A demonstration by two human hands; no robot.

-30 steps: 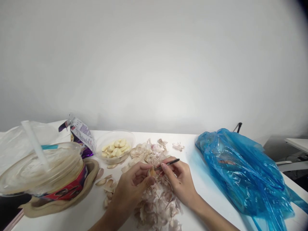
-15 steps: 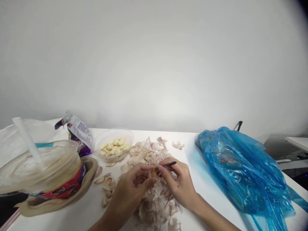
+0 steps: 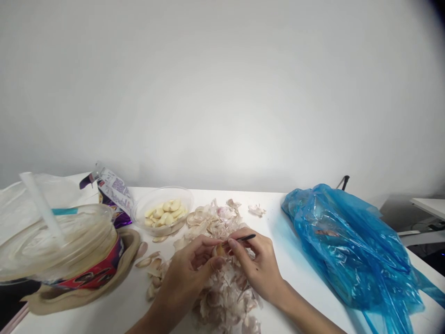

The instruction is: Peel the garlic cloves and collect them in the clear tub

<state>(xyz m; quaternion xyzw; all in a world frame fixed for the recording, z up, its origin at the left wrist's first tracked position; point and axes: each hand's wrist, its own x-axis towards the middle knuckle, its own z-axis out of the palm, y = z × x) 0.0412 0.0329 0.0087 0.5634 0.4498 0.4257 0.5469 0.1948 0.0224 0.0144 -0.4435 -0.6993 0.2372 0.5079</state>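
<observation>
Between thumb and fingers, my left hand pinches a garlic clove with brownish skin. My right hand grips a slim tool with a dark end; its tip is at the clove, partly hidden by my fingers, and I cannot make out its exact kind. Both hands are close together above a heap of garlic skins. Left of my left hand lie several unpeeled cloves. Behind it, a clear plastic bowl contains peeled garlic cloves.
A large lidded cup with a white straw stands at the left in a brown carrier. Beside the bowl is a purple packet. A blue plastic bag covers the table's right side. A pale wall rises behind.
Almost nothing differs. Both hands stay in place with the clove and the tool, with only a slight shift of the fingers at the clove.
</observation>
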